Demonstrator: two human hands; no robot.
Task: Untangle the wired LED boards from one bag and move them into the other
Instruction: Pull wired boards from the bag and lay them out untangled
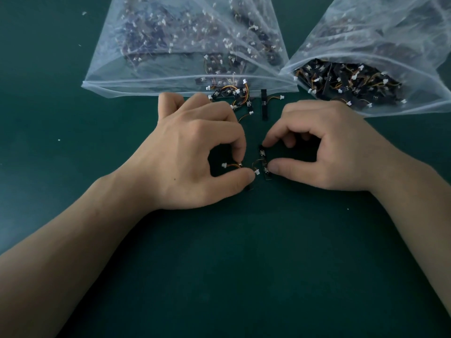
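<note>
1. Table top (244, 264), dark green, filling the lower frame. Two bare forearms came in from the lower corners.

2. Left hand (195, 152), centre-left. Thumb and forefinger were pinched on the first LED board (249, 189), which was mostly hidden under them, with only a black end showing below the thumb. Its short orange-yellow lead ran left inside the curl of the hand to a white plug (224, 164).

3. Right hand (324, 152), centre-right. It gripped the second LED board (263, 162), forefinger tip at the upper end and thumb at the lower part. The board was a narrow black strip running top to bottom in the frame. A thin lead curved from it to a second plug (256, 172), which touched the left thumb tip (whether the two leads were still hooked together, I could not tell).

4. Clump of boards (234, 96), just beyond the left knuckles, tangled and spilling from a bag mouth onto the table.

5. Single board (264, 106), just right of the clump and apart from it, its lead pointing right.

6. Left-hand bag (146, 81), upper centre. It was translucent plastic with its mouth toward the hands, and the boards inside were hazy through the wall.

7. Right-hand bag (366, 25), upper right. Its mouth was open and black boards were heaped inside.

8. White specks (83, 13), upper left, lying well apart on the table.
</note>
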